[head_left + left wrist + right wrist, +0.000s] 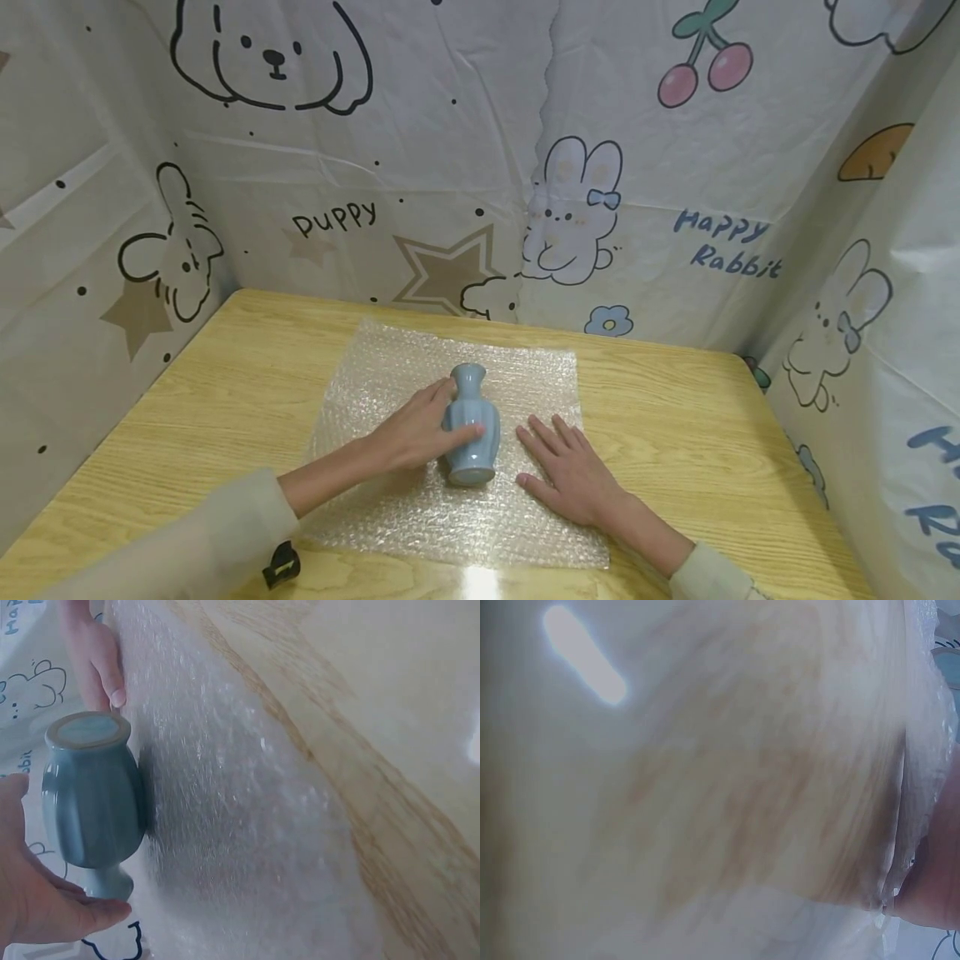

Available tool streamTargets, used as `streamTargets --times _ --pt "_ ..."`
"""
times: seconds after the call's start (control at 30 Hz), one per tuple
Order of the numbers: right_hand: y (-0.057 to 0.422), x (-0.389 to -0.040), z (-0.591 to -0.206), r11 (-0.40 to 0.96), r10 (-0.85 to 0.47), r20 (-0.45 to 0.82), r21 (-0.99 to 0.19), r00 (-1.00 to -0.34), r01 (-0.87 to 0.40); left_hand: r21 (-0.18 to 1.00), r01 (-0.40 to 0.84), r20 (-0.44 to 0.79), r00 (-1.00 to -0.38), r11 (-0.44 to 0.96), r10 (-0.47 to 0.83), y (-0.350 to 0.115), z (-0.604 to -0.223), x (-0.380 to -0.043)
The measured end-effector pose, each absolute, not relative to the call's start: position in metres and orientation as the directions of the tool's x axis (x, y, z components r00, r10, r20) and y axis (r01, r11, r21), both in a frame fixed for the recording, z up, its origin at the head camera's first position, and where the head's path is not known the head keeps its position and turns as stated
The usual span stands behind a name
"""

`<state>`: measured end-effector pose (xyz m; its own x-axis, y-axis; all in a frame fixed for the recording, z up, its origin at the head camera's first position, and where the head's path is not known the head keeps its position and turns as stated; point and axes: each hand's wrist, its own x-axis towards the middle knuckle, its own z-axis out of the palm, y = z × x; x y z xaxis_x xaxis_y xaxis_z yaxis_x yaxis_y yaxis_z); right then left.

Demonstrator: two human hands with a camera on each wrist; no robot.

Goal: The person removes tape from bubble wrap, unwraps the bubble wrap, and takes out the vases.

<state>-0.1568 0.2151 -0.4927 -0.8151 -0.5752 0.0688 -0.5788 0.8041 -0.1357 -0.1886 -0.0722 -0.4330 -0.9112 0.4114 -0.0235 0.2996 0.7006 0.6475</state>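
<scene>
A light blue ribbed vase (480,408) lies on its side over a sheet of bubble wrap (420,521), its neck toward the back wall. My left hand (412,429) grips it from the left, thumb across the body and fingers beside the neck. In the left wrist view, the round base of the vase (94,806) faces the camera, and my left hand (37,900) reaches around its narrow end. To the right of the vase, my right hand (573,475) rests on the wrap with fingers spread. Only part of that hand (934,874) shows in the right wrist view.
The bubble wrap lies on a yellow wood-grain table (675,417). White printed cloth (450,150) with cartoon animals hangs along the back and both sides. A small black object (282,565) shows below the left sleeve.
</scene>
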Motion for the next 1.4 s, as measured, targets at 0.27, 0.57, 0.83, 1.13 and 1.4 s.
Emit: streamTargets --times 0.27,0.57,0.83,1.13,1.4 --pt "0.215 -0.157 -0.493 0.807 -0.571 0.072 -0.138 -0.818 -0.575 0.767 0.232 -0.021 -0.923 0.598 0.385 -0.066 -0.437 -0.195" --pt "0.213 -0.158 -0.492 0.804 -0.572 0.066 -0.148 -0.817 -0.575 0.814 0.125 -0.094 -0.936 0.568 0.34 -0.06 -0.439 -0.196" --pt "0.213 -0.158 -0.492 0.805 -0.57 0.061 -0.154 -0.819 -0.572 0.836 0.097 -0.11 -0.935 0.541 0.338 -0.054 -0.444 -0.194" --pt "0.213 -0.158 -0.492 0.809 -0.568 0.056 -0.151 -0.821 -0.569 0.817 0.04 -0.165 -0.94 0.576 0.298 -0.05 -0.442 -0.193" --pt "0.214 -0.157 -0.492 0.809 -0.566 0.057 -0.155 -0.823 -0.567 0.847 -0.002 -0.199 -0.928 0.532 0.314 -0.049 -0.441 -0.192"
